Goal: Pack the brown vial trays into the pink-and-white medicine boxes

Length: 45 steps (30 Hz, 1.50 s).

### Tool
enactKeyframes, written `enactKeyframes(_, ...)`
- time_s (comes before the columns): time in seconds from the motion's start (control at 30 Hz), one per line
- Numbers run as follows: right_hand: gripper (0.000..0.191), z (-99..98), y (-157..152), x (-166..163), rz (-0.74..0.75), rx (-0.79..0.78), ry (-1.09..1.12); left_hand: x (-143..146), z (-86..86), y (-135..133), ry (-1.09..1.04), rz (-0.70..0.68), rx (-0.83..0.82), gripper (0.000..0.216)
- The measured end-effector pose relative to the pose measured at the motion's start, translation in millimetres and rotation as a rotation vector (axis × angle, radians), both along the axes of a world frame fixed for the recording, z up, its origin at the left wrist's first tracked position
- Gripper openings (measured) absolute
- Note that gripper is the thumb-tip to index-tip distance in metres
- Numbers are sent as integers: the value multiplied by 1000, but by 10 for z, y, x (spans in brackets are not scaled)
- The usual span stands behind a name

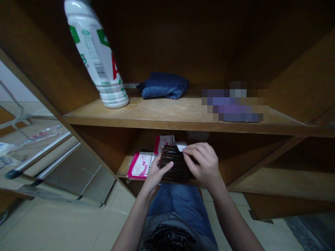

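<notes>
A dark brown, glossy tray of vial-like tubes side by side [172, 164] is held in front of the lower shelf. My left hand [157, 171] grips its left side, the thumb across its front. At its upper right corner, my right hand [202, 161] pinches a small white flap [181, 146] between thumb and fingertips. Whether the flap is fixed to the tray cannot be made out. Just behind and left of my left hand lies a pink and white box [141, 164]. A second pink and white box [164, 141] sits behind the tray, partly covered by it.
On the upper wooden shelf [162, 116] stand a tall white bottle [98, 66], a folded blue cloth [164, 86] and a blurred-out purple object [232, 106]. To the left is a metal-framed rack [62, 160] with plastic wrapping. A white clothes hanger [19, 116] hangs there.
</notes>
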State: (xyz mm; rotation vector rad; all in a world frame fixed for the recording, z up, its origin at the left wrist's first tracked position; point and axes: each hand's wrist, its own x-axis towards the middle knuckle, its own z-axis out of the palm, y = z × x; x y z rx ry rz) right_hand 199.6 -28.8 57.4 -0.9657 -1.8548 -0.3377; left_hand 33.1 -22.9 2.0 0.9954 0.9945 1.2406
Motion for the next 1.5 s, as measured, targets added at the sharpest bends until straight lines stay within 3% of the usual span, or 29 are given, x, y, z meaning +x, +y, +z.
enactKeyframes(0.23, 13, -121, -11, -115, 91, -15, 6, -20, -65, 28, -16, 23, 22, 43)
enactKeyframes(0.47, 12, -130, 63, -122, 105, -105, 150, -15, -62, 21, -16, 4, 37, 47)
enactKeyframes(0.87, 14, -259, 31, -212, 159, -97, -216, 21, -126, 61, -121, 85, -63, 52)
enactKeyframes(1.07, 16, -263, 24, -223, 211, -145, -221, 21, -147, 55, -187, 87, -103, 44)
enactKeyframes(1.17, 16, -286, -11, -196, 300, -231, -44, 1, -134, 35, -203, 90, -142, 45)
enactKeyframes(1.3, 21, -534, -64, -182, 144, -337, 572, -29, -82, -21, -182, 76, -182, 47)
enactKeyframes(1.37, 39, -733, -100, -217, 142, -519, 884, -30, -67, -46, -170, 83, -184, 49)
enactKeyframes(1.43, 55, -915, -152, -278, 294, -772, 1086, -24, -76, -61, -150, 87, -165, 51)
enactKeyframes(1.5, 58, -1032, -218, -346, 439, -998, 1245, -20, -105, -66, -102, 82, -119, 50)
